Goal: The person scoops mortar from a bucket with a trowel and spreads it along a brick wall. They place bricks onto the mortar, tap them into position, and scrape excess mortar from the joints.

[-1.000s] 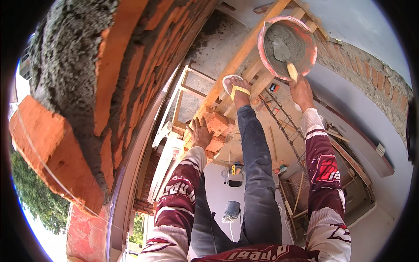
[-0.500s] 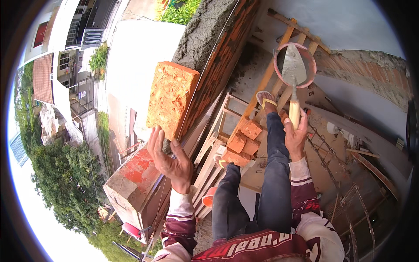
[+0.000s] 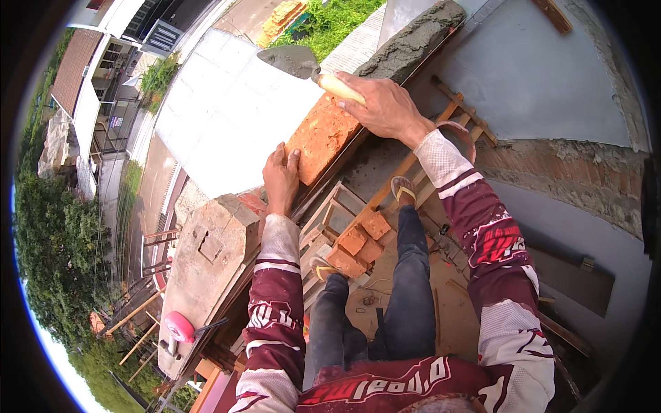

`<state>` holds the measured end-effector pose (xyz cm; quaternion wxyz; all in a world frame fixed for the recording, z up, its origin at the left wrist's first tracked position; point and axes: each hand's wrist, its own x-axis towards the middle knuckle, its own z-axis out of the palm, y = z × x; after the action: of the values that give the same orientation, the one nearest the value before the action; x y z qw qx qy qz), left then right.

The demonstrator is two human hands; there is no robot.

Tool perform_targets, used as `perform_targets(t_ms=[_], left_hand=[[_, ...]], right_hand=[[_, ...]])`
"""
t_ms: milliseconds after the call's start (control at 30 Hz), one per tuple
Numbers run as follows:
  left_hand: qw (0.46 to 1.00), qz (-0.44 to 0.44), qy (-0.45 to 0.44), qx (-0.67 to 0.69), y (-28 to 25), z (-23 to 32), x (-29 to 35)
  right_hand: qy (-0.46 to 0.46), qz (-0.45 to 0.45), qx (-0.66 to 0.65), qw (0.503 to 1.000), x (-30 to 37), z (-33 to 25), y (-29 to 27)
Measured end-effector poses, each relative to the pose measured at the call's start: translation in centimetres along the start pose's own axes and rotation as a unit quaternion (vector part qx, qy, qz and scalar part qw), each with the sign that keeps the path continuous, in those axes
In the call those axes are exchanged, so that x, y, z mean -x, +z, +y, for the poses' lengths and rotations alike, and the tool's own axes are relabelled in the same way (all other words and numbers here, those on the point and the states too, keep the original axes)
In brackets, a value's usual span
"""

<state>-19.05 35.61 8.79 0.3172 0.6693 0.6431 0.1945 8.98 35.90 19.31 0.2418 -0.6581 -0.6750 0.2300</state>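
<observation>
Seating brick point(image 3: 320, 141) seems step in hand; brick lies between left hand point(image 3: 281, 180) and right hand point(image 3: 389, 107), in line with mortar point(image 3: 413, 43). Next move likely calls for even pressing. Left touches near end, fingers pointing away, clamping unclear; right, angled inward, grips trowel point(image 3: 296, 62) by handle over far end.

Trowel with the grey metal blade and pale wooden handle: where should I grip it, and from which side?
Best, I'd judge, by its pale, rounded wooden handle, coming from the right: the handle points lower right, while the broad grey metal blade points left. The right hand holds it there.
</observation>
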Motion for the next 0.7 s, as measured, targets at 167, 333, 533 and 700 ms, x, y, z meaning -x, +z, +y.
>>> perform_targets(t_ms=[167, 333, 533, 700], left_hand=[[0.999, 0.002, -0.01, -0.043, -0.4, 0.6, 0.2], [0.998, 0.002, -0.013, -0.06, -0.6, 0.9, 0.3], [0.996, -0.001, -0.019, -0.082, -0.1, 0.5, 0.2], [0.996, 0.014, -0.024, -0.086, 0.0, 0.5, 0.3]], right_hand=[[-0.014, -0.204, 0.149, 0.968, -6.4, -1.7, -0.7], [0.018, -0.215, 0.152, 0.964, -7.3, -2.7, -0.5], [-0.004, -0.133, 0.164, 0.977, -4.6, -3.2, -0.1], [-0.069, 0.078, -0.04, 0.994, 2.9, -2.9, 1.5]])
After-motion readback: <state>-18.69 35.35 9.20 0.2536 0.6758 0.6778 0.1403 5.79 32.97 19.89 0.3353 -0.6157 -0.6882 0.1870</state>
